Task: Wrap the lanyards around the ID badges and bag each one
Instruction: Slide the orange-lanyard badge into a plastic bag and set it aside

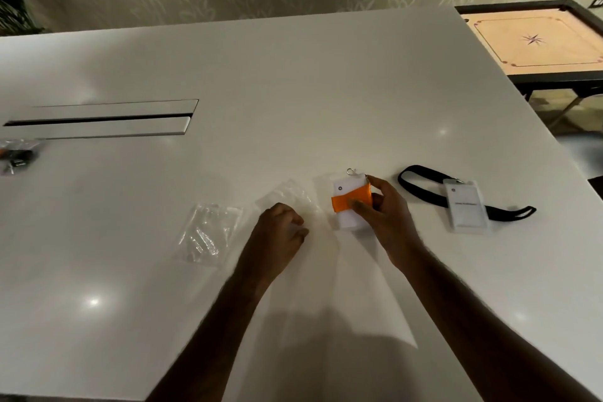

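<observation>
Right hand (380,206) fingers pinch the orange-lanyard-wrapped white ID badge (347,206), long axis upright; clear plastic bag (287,194) lies just beyond the left hand (280,232), whose fingers curl loosely over its edge

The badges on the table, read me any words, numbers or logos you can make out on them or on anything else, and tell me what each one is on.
Nothing can be read.
Badge with the black lanyard: one line of dark print, too blurred to read.
Badge with the orange lanyard, held in the right hand: a small round mark, unreadable.
Clear bags: no print visible.
</observation>
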